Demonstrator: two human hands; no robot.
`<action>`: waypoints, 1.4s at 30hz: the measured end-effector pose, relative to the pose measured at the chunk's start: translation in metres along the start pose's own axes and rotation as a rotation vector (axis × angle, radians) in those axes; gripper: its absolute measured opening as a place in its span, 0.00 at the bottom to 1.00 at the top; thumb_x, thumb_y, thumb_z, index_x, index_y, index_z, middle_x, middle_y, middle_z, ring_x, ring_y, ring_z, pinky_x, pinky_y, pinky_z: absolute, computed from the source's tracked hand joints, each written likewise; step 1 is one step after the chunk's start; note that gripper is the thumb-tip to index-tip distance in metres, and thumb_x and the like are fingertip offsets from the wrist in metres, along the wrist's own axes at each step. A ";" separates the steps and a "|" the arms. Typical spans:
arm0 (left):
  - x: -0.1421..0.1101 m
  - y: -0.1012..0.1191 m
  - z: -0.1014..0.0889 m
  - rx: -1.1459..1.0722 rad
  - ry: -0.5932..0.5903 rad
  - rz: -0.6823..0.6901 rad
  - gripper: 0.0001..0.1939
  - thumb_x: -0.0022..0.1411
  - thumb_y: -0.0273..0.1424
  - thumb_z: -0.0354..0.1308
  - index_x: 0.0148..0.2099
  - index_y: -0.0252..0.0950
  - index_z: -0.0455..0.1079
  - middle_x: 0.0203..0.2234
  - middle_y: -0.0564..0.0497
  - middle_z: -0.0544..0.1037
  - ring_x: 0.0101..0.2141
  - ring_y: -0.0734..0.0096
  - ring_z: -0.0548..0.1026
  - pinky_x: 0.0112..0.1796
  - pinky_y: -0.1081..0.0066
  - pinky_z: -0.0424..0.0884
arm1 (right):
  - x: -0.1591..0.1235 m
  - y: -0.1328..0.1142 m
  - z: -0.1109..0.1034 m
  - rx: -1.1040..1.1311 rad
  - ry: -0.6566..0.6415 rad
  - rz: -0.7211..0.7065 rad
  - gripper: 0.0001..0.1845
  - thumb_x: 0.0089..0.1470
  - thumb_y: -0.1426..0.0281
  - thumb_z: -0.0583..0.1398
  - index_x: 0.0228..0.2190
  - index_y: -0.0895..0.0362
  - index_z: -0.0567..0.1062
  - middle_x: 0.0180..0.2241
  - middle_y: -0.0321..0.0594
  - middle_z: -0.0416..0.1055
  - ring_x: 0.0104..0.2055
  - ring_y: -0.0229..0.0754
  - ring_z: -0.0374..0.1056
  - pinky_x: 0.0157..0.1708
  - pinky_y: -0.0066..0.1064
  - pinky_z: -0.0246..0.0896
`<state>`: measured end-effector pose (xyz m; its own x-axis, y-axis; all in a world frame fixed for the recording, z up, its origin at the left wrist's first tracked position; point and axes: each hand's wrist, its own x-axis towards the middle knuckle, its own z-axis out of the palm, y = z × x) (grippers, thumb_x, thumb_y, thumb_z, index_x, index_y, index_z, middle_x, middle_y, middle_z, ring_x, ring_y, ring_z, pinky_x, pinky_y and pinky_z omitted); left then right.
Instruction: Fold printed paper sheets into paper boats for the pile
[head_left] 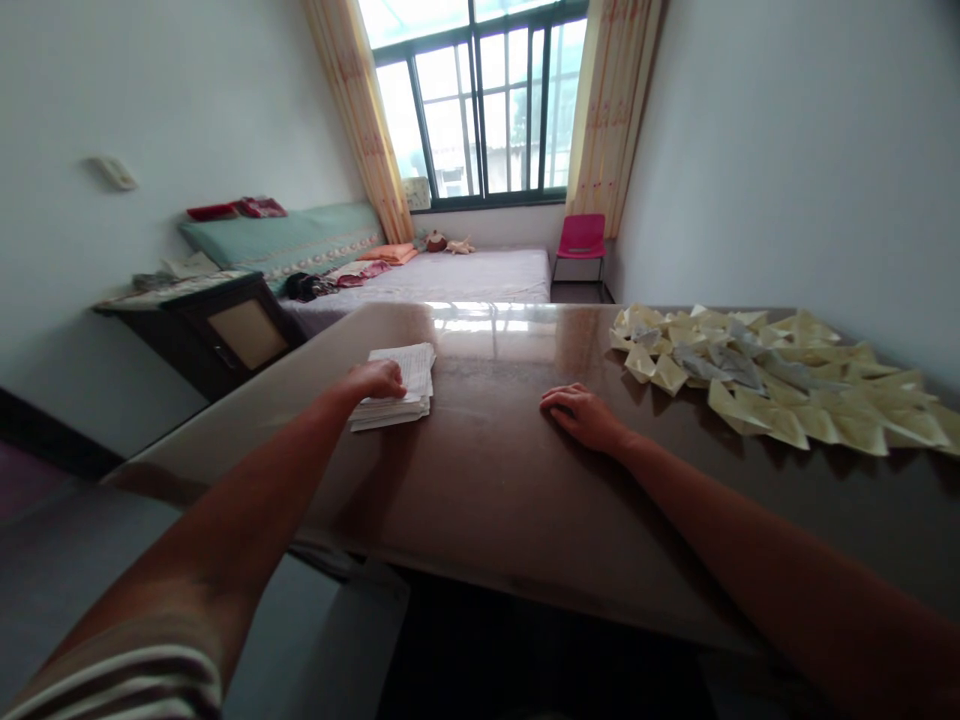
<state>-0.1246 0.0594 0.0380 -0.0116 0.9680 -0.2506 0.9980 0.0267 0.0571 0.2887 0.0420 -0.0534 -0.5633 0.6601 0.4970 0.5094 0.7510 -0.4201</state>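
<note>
Paper stack (415, 384) beneath left grip (381, 380)

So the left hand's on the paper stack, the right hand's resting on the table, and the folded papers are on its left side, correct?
No: the head view shows the folded papers on the right side of the table. The left hand is on the paper stack and the right hand rests on the table.

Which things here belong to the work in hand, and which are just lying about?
Work:
- paper stack, touched by the left hand
- table, under the right hand
- folded papers, probably

Lying about:
- pink chair
- orange pillow
- bed
</note>
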 end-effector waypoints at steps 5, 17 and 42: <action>-0.015 -0.018 -0.009 -0.088 -0.065 0.145 0.36 0.43 0.53 0.61 0.53 0.42 0.72 0.48 0.51 0.76 0.45 0.63 0.72 0.43 0.75 0.66 | 0.000 0.001 0.000 -0.011 -0.015 -0.001 0.12 0.56 0.72 0.56 0.39 0.53 0.78 0.44 0.41 0.75 0.47 0.46 0.68 0.50 0.42 0.62; -0.022 -0.038 -0.011 -0.214 -0.107 0.241 0.34 0.41 0.55 0.63 0.48 0.42 0.76 0.48 0.52 0.77 0.49 0.58 0.71 0.51 0.71 0.62 | -0.001 0.001 0.000 -0.009 -0.008 0.003 0.12 0.56 0.71 0.56 0.39 0.51 0.78 0.44 0.39 0.75 0.47 0.46 0.68 0.51 0.42 0.62; -0.027 -0.031 -0.008 -0.185 0.012 0.212 0.15 0.49 0.37 0.60 0.37 0.36 0.79 0.30 0.51 0.80 0.34 0.65 0.73 0.36 0.73 0.63 | -0.001 -0.003 -0.003 -0.001 -0.022 0.016 0.13 0.56 0.71 0.56 0.40 0.53 0.78 0.44 0.42 0.75 0.47 0.46 0.68 0.50 0.41 0.62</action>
<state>-0.1555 0.0346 0.0512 0.1947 0.9598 -0.2024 0.9498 -0.1330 0.2832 0.2900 0.0394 -0.0506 -0.5692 0.6721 0.4736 0.5193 0.7404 -0.4267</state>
